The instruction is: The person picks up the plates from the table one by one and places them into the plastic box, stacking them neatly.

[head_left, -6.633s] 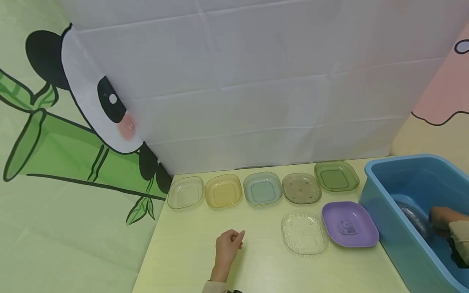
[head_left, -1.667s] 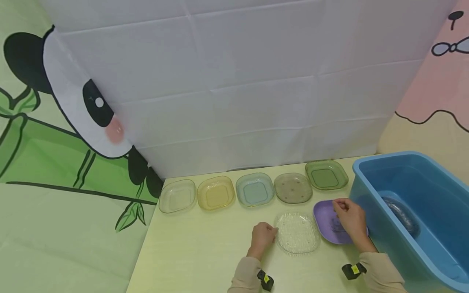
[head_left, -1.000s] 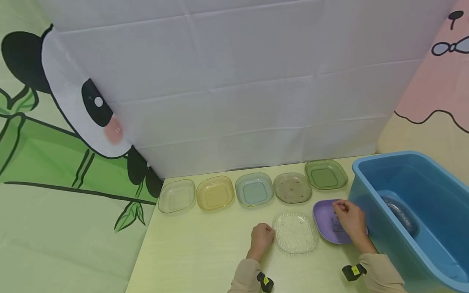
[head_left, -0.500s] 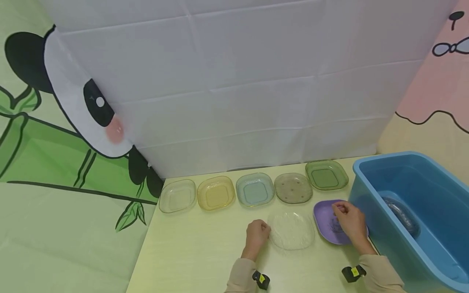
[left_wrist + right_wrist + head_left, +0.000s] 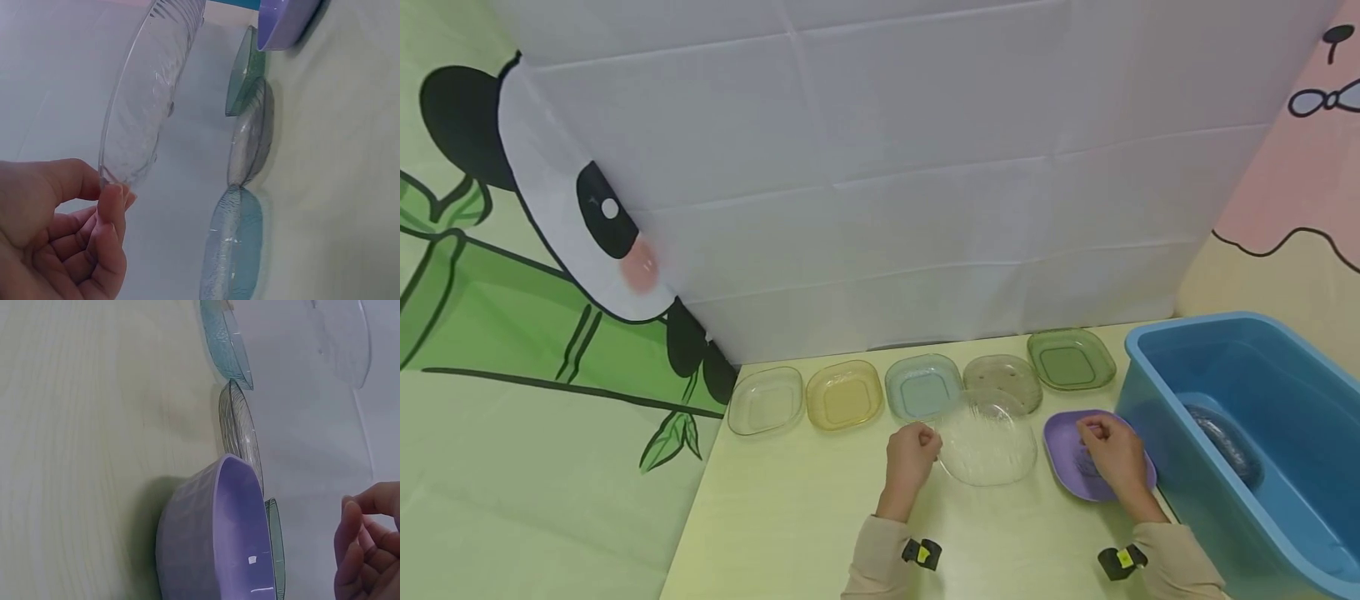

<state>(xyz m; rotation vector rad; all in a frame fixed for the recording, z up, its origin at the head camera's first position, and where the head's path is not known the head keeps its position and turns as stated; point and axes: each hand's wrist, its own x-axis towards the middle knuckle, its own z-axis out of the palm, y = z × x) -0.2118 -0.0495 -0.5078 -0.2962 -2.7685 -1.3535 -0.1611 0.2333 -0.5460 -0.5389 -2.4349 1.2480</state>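
A clear plate (image 5: pixel 988 446) is held up off the table, its left rim pinched between the thumb and fingers of my left hand (image 5: pixel 912 454). In the left wrist view the clear plate (image 5: pixel 147 94) stands tilted above the other dishes. My right hand (image 5: pixel 1112 454) hovers over the purple plate (image 5: pixel 1063 450), its fingers loosely curled around nothing. In the right wrist view that hand (image 5: pixel 372 544) is apart from the purple plate (image 5: pixel 200 537). A panda print on the purple plate is partly hidden by the right hand.
Along the back lie a clear plate (image 5: pixel 766 402), a yellow plate (image 5: pixel 844 396), a blue plate (image 5: pixel 921 383), a grey plate (image 5: pixel 1011 377) and a green plate (image 5: pixel 1071 358). A blue tub (image 5: pixel 1157 400) at the right contains a shiny wrapped item (image 5: pixel 1223 442).
Earlier, my right hand was in the tub; it moved over the purple plate and stays there. My left hand took the clear plate's rim and lifted it up and slightly left.
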